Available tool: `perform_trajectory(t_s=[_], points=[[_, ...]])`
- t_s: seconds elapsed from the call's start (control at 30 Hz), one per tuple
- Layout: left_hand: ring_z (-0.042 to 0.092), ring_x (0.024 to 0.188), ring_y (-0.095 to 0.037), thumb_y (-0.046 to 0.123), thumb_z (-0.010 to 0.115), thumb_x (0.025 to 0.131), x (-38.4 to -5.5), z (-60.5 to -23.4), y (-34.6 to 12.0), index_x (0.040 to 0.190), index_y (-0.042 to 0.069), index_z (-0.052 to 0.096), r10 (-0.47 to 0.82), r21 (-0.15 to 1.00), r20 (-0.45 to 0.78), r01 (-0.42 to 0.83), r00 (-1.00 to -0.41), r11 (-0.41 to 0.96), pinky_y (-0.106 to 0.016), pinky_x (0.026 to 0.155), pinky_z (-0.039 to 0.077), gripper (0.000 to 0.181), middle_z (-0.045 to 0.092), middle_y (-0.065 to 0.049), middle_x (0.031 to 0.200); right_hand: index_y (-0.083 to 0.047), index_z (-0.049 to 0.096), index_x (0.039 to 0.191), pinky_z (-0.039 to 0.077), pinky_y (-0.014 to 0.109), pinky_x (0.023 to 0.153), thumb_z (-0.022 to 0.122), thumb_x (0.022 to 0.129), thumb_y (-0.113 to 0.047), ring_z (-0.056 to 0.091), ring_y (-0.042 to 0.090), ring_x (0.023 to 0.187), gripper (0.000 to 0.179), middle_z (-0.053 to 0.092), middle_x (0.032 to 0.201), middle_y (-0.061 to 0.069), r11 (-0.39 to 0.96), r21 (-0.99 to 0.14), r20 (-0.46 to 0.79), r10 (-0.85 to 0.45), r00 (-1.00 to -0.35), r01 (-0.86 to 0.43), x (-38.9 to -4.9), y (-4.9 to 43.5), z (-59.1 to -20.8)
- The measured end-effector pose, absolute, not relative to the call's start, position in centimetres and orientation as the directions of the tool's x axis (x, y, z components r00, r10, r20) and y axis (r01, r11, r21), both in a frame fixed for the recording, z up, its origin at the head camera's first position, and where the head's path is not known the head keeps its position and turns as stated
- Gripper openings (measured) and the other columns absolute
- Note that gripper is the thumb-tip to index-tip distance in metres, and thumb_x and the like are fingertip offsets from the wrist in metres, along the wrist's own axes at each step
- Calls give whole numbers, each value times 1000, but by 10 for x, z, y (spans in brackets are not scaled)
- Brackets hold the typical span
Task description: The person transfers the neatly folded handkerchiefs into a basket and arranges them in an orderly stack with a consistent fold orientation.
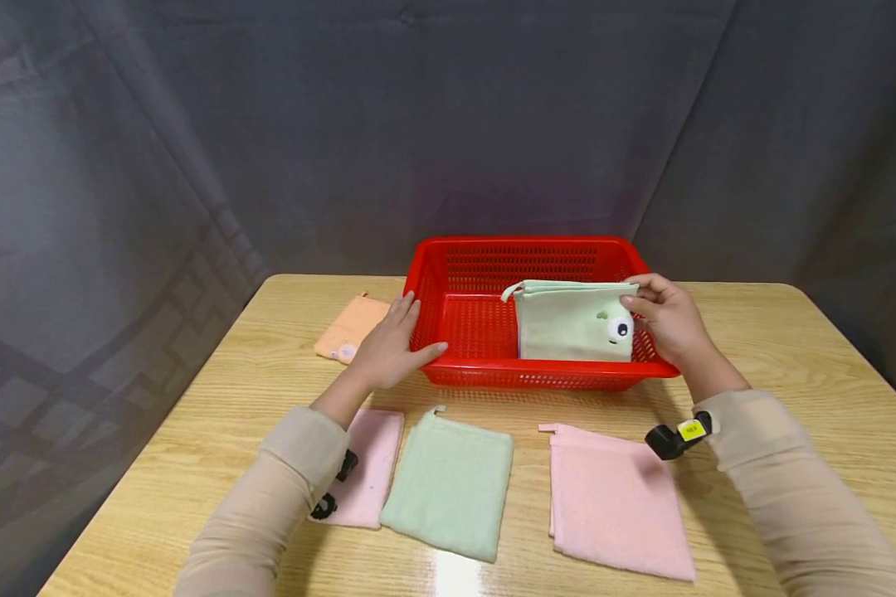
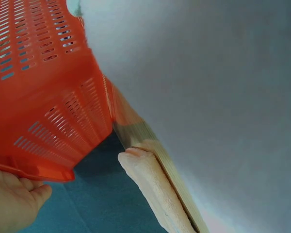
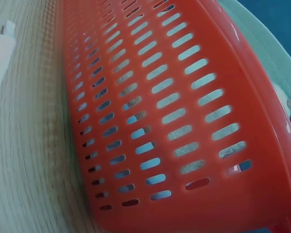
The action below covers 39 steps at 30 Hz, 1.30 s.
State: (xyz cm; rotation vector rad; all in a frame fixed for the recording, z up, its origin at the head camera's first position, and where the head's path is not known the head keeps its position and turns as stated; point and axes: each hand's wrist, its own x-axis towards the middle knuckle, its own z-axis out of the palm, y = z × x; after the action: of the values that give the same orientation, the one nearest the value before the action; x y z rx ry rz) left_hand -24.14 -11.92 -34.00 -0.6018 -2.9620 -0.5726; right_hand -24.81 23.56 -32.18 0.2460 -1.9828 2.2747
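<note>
Red basket sits on the wooden surface, slotted walls, holding an eye-patch green cloth. That cloth stands on edge, folded, in the basket's right half, hanging loop toward the basket's left side, top edge above the front rim; the basket's bare floor shows left of it. Right hand, at the basket's right end, pinches the cloth's upper right corner between thumb and fingers. Left hand is at the basket's left end, fingers straight along the rim, thumb spread toward the front corner; hands well apart. Orange cloth lies just left of the basket, partly hidden by the left hand. In front of the basket, left to right: light pink cloth, partly under the left forearm in view, plain green cloth, plain pink cloth, all flat. Dark curtain hangs behind the basket.
</note>
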Motion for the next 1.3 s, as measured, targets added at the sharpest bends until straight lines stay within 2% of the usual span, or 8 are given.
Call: perform_trajectory(t_s=[0.33,0.7,1.1,1.3], points=[[2,130,-25,58,40,81,-242,-340,-119,136,0,17,365,342,136,390,-921,855,-43,99,20,84,7,-10,143,-19,63,81,46,17,57,52,82,4,55,6,65,26,58,73,-5,-137,-971,205,-42,-978,-198,-248,235,-324],[-1,130,-21,59,38,81,-241,-340,-119,137,0,16,353,350,126,374,-927,859,-42,100,18,84,5,-8,144,-21,61,82,44,16,54,50,83,5,52,5,63,27,56,72,-6,-30,-974,226,-56,-972,-225,-250,233,-327],[-1,130,-22,59,39,80,-242,-339,-118,137,1,15,348,350,116,366,-930,862,-42,100,18,85,4,-8,144,-19,61,82,44,16,54,48,83,8,53,6,63,30,57,72,-5,-105,-964,252,-66,-966,-244,-250,233,-328],[-2,130,-21,58,40,80,-242,-339,-118,137,1,15,352,355,114,369,-929,859,-42,100,18,84,4,-8,144,-20,60,82,44,15,56,49,84,6,53,5,64,28,57,73,-7,-31,-976,217,-70,-974,-215,-249,233,-326]])
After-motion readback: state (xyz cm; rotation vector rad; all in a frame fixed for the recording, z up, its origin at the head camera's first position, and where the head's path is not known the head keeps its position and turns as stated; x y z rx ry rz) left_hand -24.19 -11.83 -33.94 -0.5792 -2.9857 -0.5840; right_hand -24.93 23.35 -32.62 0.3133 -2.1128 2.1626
